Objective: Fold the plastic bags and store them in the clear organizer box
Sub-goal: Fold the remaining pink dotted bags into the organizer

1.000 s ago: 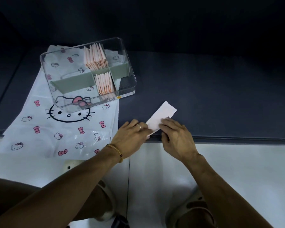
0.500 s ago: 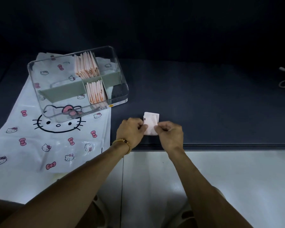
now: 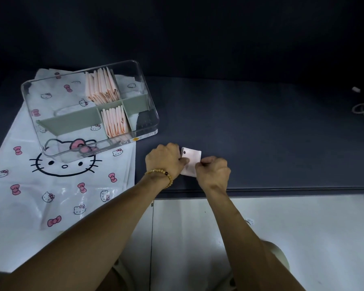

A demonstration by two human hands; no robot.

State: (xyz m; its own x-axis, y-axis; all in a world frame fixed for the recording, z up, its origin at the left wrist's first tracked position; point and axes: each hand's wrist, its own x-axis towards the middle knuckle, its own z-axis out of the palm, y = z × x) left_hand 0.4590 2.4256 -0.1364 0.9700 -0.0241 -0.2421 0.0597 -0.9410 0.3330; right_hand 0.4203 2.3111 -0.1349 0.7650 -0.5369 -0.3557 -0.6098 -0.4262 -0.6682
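2 hands (image 3: 188,164) pinch small folded bag (image 3: 191,159) beside organizer box (image 3: 149,101).

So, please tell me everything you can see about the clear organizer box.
The clear organizer box is a rectangular tray of transparent plastic with rounded corners and no lid on it. Grey-green dividers split it into compartments. Two middle compartments hold upright rows of folded pink bags; the others look empty. It sits flat but turned at an angle, mostly on a white cat-print bag, on the dark surface. Neither hand touches it.
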